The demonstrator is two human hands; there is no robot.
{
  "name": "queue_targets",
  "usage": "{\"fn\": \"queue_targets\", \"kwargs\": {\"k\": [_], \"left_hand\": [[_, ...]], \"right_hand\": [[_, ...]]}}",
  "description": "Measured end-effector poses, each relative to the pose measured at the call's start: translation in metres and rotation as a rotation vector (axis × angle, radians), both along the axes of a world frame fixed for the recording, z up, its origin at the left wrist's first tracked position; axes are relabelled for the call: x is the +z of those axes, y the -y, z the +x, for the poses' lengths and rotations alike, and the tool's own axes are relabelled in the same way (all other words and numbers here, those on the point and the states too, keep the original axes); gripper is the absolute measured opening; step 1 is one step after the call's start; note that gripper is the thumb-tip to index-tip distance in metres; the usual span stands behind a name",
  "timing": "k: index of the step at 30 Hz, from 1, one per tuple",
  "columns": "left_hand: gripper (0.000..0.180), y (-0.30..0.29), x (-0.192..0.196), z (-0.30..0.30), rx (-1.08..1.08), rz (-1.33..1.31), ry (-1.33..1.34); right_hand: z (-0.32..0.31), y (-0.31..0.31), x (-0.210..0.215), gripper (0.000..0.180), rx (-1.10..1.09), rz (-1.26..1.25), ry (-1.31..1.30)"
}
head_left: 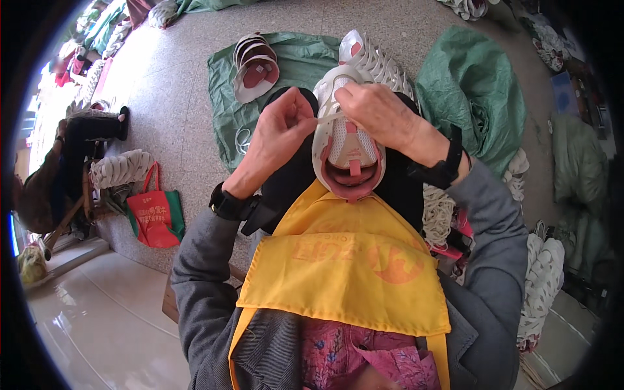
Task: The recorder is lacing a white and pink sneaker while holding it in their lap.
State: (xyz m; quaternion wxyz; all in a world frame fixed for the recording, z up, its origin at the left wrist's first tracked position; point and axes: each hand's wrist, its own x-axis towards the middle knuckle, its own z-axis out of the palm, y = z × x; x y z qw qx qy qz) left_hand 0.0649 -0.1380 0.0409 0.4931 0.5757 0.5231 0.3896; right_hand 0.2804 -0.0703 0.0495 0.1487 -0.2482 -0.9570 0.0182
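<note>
White sneaker, one piece, rests at the lap of the person, its toe pointing away and its heel near the upper edge of one yellow apron. Two hands work at it. Left hand is just beside its left edge, with fingertips pinched together on one pale lace, which runs across to the sneaker. Right hand is over its right upper side, fingers curled; it cannot be told whether they also clamp the lace, because the hand hides them.

Beyond the sneaker to its left, one green cloth is spread, carrying one stack of pink-lined uppers, at least three overlapping. Just beyond the toe, one row of white uppers stands close; its exact count is not readable. To the right of the sneaker is one crumpled green sack, separated from the toe by this row.

Speckled floor extends from the cloth's left edge, farther left of the sneaker. Well apart on that side stands one red-and-green bag; its contents are hidden, as are those of the sack. Inside the sneaker's collar, pink lining is visible.
</note>
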Motion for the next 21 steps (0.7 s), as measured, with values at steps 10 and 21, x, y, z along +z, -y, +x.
{"fn": "queue_targets", "kwargs": {"k": [10, 21], "left_hand": [[0.015, 0.007, -0.008, -0.010, -0.058, 0.046, -0.103], [0.018, 0.014, 0.008, 0.000, -0.112, 0.442, -0.484]], "right_hand": [[0.030, 0.011, -0.001, 0.011, 0.056, -0.023, -0.089], [0.056, 0.046, -0.001, 0.013, -0.105, -0.174, -0.272]]}}
